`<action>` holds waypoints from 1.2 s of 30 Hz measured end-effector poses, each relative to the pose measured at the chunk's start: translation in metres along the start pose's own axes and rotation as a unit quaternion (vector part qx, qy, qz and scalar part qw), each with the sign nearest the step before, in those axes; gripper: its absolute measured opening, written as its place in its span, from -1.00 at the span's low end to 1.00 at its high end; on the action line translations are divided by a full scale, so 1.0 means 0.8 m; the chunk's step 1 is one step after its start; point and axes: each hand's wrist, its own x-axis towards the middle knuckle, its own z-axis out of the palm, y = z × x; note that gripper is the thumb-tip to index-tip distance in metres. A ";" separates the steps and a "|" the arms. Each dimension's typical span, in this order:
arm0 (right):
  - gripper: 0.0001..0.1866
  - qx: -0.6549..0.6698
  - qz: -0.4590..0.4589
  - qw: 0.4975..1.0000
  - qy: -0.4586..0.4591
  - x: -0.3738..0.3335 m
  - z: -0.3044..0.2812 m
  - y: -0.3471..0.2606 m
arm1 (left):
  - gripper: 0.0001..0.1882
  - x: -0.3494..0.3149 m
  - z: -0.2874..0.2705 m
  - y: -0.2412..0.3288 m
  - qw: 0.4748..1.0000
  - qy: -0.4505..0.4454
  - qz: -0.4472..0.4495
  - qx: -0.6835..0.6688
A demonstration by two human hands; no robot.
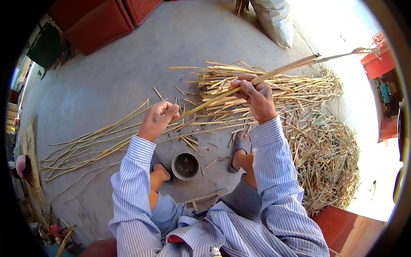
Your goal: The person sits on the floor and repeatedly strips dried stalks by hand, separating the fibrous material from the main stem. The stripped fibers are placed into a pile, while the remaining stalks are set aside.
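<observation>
A long, dry plant stalk [291, 66] slants across in front of me, thicker and paler toward its upper right end, where a withered leaf trails off. My right hand [257, 99] grips it partway along, thumb and fingers closed round it. Its thin greenish lower end runs to my left hand [158, 119], whose fingers are curled and pinched at the tip. Beneath the right hand lies a bundle of cut yellow stalks [299, 88] on the floor. Long thin stems [102, 132] fan out to the left below my left hand.
Between my sandalled feet stands a round bowl [185, 166] holding dark liquid, with a low wooden frame [207, 196] nearer me. A heap of dry husks [329, 158] lies at right. Farther off are a pale sack [274, 23], red furniture [96, 25] and a straw broom [32, 150].
</observation>
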 end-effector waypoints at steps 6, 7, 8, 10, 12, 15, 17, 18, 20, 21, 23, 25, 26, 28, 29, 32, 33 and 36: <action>-0.75 0.004 -0.034 0.998 -0.061 -0.002 0.008 -0.002 | -0.66 -0.003 0.016 -0.001 0.994 -0.091 -0.004 0.060; -0.75 0.004 -0.040 0.997 -0.068 -0.003 0.008 -0.003 | -0.68 0.000 0.016 -0.006 0.996 -0.084 -0.024 0.006; -0.75 0.004 -0.045 0.996 -0.075 -0.003 0.008 -0.005 | -0.71 0.004 0.015 -0.011 0.995 -0.077 -0.044 -0.048; -0.79 0.008 -0.053 0.995 -0.079 -0.005 0.009 -0.006 | -0.75 0.005 0.015 -0.015 0.990 -0.060 -0.068 -0.110; -0.80 0.009 -0.066 0.994 -0.090 -0.006 0.006 -0.007 | -0.77 0.005 0.017 -0.012 0.988 -0.042 -0.074 -0.127; -0.83 0.010 -0.086 0.991 -0.107 -0.005 0.004 -0.007 | -0.76 -0.002 0.023 0.000 0.984 -0.014 -0.093 -0.150; -0.82 -0.001 -0.110 0.984 -0.140 -0.004 0.003 -0.005 | -0.75 -0.005 0.019 0.002 0.982 -0.020 -0.109 -0.156; -0.82 -0.007 -0.123 0.980 -0.159 -0.004 0.004 -0.005 | -0.75 -0.006 0.015 0.002 0.980 -0.021 -0.116 -0.159; -0.82 0.008 -0.104 0.978 -0.178 -0.010 0.005 -0.007 | -0.73 -0.002 0.001 -0.014 0.964 0.035 -0.113 -0.239; -0.82 0.017 -0.099 0.976 -0.195 -0.013 0.003 -0.007 | -0.72 0.002 -0.008 -0.021 0.952 0.062 -0.110 -0.279; -0.82 0.030 -0.095 0.974 -0.201 -0.018 -0.005 -0.008 | -0.70 0.011 -0.030 -0.014 0.962 0.125 -0.061 -0.237; -0.81 0.041 -0.059 0.981 -0.180 -0.021 -0.003 -0.011 | -0.66 0.015 -0.024 -0.001 0.977 0.155 0.014 -0.146; -0.80 0.047 -0.041 0.984 -0.168 -0.023 0.001 -0.011 | -0.66 0.013 -0.009 0.006 0.985 0.121 0.030 -0.121; -0.75 0.045 -0.021 0.986 -0.157 -0.018 0.014 0.002 | -0.65 0.008 0.022 0.016 0.994 0.056 0.066 -0.073; -0.74 0.026 -0.003 0.988 -0.150 -0.017 0.021 0.004 | -0.65 0.006 0.036 0.019 0.996 0.022 0.065 -0.057; -0.75 0.008 -0.007 0.994 -0.106 -0.013 0.026 0.003 | -0.65 0.002 0.048 0.024 0.998 -0.048 0.043 -0.016; -0.75 0.025 -0.031 0.996 -0.074 -0.012 0.020 -0.003 | -0.66 0.004 0.044 0.020 0.998 -0.052 0.028 -0.018; -0.68 0.063 -0.129 0.985 0.097 0.003 -0.030 -0.025 | -0.66 0.009 0.028 0.010 0.997 -0.076 0.006 -0.003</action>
